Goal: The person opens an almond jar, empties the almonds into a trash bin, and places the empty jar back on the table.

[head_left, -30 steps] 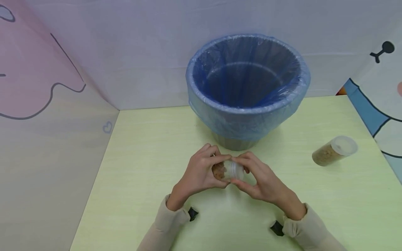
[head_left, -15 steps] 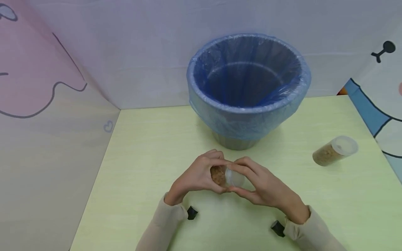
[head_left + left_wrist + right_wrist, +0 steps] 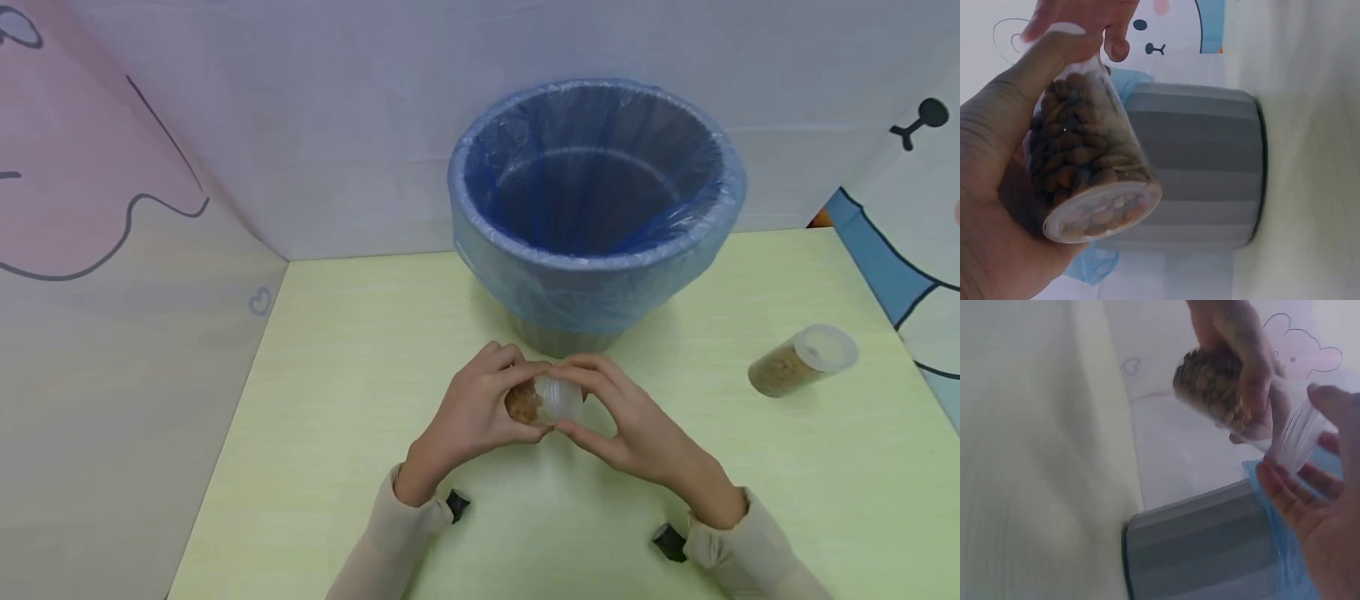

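Observation:
A small clear jar of brown almonds (image 3: 534, 402) is held sideways above the green table, just in front of the bin. My left hand (image 3: 480, 408) grips its body (image 3: 1088, 159), fingers curled round it. My right hand (image 3: 607, 412) pinches the translucent lid end (image 3: 561, 398), thumb below and fingers on top (image 3: 1297, 434). The right wrist view shows the almond-filled jar (image 3: 1216, 387) with the lid at my fingertips.
A grey bin (image 3: 592, 200) lined with a blue bag stands behind the hands. A second jar (image 3: 802, 360) of brown contents lies on its side at the right of the table (image 3: 337, 375). Printed partition walls close in the left, back and right.
Both hands and the jar dipped toward me half a second ago, then rose back toward the bin. The right fingers shifted round the lid.

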Demonstrator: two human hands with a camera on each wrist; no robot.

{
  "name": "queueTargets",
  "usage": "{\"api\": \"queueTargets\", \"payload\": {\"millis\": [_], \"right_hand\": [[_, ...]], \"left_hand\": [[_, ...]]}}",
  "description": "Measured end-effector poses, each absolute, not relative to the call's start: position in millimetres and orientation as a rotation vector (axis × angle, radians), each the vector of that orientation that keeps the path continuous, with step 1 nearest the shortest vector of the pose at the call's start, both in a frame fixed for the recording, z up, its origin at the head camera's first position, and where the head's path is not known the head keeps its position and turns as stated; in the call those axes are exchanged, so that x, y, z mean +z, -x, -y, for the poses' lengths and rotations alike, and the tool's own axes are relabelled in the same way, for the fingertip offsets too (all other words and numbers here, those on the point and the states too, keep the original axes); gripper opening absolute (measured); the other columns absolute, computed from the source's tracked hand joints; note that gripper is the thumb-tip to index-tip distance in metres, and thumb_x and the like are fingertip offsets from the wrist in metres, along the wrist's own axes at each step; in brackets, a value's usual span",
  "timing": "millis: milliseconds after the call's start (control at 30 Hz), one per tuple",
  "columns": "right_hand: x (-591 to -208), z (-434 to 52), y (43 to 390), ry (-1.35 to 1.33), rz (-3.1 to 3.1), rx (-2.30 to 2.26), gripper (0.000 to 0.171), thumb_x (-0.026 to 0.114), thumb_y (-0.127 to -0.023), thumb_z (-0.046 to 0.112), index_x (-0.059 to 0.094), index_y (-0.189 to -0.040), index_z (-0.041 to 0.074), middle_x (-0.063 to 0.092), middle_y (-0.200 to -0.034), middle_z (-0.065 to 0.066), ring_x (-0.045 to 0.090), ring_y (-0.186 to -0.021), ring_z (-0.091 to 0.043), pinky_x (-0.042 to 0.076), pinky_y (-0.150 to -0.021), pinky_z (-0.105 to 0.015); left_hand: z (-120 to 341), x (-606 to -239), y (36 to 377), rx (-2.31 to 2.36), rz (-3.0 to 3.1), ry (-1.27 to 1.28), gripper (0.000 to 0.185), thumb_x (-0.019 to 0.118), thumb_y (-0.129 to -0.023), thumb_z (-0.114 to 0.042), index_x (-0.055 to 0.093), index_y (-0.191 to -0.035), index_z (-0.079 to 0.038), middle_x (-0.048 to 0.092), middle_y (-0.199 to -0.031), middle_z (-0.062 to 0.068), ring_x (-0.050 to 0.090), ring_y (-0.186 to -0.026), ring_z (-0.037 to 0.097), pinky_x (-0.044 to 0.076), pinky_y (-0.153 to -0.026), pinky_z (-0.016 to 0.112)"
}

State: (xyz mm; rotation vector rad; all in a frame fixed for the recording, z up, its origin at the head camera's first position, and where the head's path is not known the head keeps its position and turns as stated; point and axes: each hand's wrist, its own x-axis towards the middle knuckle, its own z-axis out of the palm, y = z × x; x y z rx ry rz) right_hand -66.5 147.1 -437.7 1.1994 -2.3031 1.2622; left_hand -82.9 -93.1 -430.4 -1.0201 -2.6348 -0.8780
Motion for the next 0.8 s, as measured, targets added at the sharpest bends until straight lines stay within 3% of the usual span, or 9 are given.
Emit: {"api": "queueTargets", "payload": {"millis": [133, 233, 433, 800], "right_hand": [[-436.7, -144.7, 63.5, -1.002, 2.438, 1.446, 0.059, 0.077, -0.094, 0.009, 0.052, -0.148, 0.008, 0.056, -0.143, -0.011, 0.057, -0.125, -0.013, 0.058, -0.088, -0.024], [-436.9, -141.8, 62.6, -0.87, 2.465, 1.589, 0.06, 0.076, -0.091, -0.003, 0.053, -0.145, 0.008, 0.057, -0.141, -0.009, 0.056, -0.124, -0.008, 0.06, -0.088, -0.023], [-436.9, -137.6, 60.6, -0.734, 2.434, 1.765, 0.05, 0.073, -0.094, -0.003, 0.056, -0.14, 0.003, 0.06, -0.136, -0.009, 0.056, -0.12, -0.005, 0.059, -0.088, -0.021], [-437.2, -137.9, 60.3, -0.773, 2.442, 1.655, 0.053, 0.076, -0.091, -0.002, 0.059, -0.14, 0.009, 0.061, -0.138, -0.008, 0.057, -0.126, -0.007, 0.059, -0.092, -0.022]], "left_hand": [[89.4, -429.6, 81.7, -0.631, 2.594, 0.944, 0.062, 0.096, -0.069, -0.041, 0.076, -0.124, -0.02, 0.062, -0.097, -0.004, 0.052, -0.084, 0.014, 0.046, -0.07, 0.027], [87.1, -430.7, 81.5, -0.502, 2.57, 0.92, 0.063, 0.096, -0.068, -0.043, 0.075, -0.123, -0.021, 0.063, -0.099, -0.003, 0.054, -0.084, 0.015, 0.044, -0.07, 0.029], [84.5, -434.1, 81.6, -0.448, 2.536, 0.91, 0.063, 0.096, -0.067, -0.042, 0.075, -0.122, -0.022, 0.063, -0.1, -0.002, 0.056, -0.084, 0.017, 0.041, -0.068, 0.029], [85.0, -436.9, 82.4, -0.484, 2.568, 0.915, 0.061, 0.095, -0.069, -0.045, 0.076, -0.122, -0.021, 0.065, -0.1, -0.003, 0.057, -0.085, 0.016, 0.043, -0.069, 0.029]]}}
